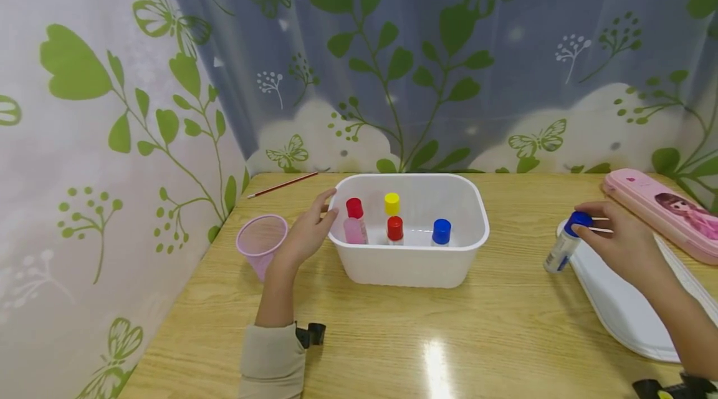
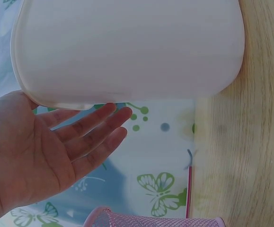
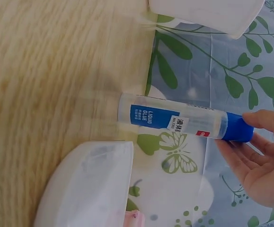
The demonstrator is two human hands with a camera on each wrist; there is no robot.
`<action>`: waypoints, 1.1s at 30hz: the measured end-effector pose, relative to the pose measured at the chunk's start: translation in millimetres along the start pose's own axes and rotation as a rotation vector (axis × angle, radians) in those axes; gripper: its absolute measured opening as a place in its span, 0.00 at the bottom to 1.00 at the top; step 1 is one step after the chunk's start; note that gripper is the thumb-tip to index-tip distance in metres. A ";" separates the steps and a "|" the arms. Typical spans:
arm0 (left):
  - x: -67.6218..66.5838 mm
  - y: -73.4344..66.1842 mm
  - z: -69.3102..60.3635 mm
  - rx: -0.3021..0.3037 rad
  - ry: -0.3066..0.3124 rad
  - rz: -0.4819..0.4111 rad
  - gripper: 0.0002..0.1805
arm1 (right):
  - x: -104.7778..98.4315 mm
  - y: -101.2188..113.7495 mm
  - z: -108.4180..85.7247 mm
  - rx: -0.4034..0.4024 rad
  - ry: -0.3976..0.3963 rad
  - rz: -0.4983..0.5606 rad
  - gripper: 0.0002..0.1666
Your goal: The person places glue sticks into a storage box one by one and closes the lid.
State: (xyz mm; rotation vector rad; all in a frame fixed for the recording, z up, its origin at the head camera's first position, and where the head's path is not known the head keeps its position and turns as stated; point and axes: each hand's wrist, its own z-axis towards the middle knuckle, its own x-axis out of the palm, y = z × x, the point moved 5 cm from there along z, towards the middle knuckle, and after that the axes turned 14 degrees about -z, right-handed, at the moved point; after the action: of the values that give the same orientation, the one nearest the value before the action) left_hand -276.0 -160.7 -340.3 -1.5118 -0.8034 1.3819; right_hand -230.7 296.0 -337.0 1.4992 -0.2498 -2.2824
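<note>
**Right hand (image 1: 625, 243) pinched a glue bottle (image 1: 563, 252) while left hand (image 1: 308, 234) touched a white bin (image 1: 404, 269)**

On the near right part of the tabletop (image 1: 387, 330) lay a white lid (image 1: 617, 308). Above its left rim, the right hand gripped the glue bottle by its blue cap (image 3: 239, 127); the bottle tilted, base downward, and whether it met the wood could not be told. Close to the left edge stood a pink mesh cup (image 1: 258, 263), the left hand just beside it, fingers loosely extended against the left end of the white bin's rim. Inside that bin, towards the far edge, stood a pink item (image 1: 353, 232), two red-capped bottles (image 1: 395, 230), a blue-capped bottle (image 1: 441, 232) and, farther back, a yellow-capped bottle (image 1: 391, 204). A pink case (image 1: 664, 215) lay beyond the lid. Near the far left corner lay a thin brush (image 1: 283, 185), with a leafy curtain (image 1: 449, 100) behind
</note>
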 end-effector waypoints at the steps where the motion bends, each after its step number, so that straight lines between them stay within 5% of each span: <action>1: 0.1 0.3 0.1 0.000 0.000 -0.001 0.27 | 0.7 -0.3 -0.4 0.008 0.005 -0.005 0.19; 12: 0.9 -0.7 0.1 0.019 0.000 0.014 0.27 | -1.9 5.8 -0.3 0.056 0.002 -0.031 0.21; 33: -0.6 0.1 -0.3 0.008 -0.006 0.003 0.27 | -49.1 69.4 33.8 0.026 -0.090 0.029 0.22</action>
State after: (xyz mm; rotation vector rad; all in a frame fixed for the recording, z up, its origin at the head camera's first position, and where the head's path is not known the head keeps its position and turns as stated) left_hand -275.8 -161.3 -340.2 -1.5041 -0.7985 1.3911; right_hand -228.6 251.6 -257.1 1.3985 -0.3259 -2.3353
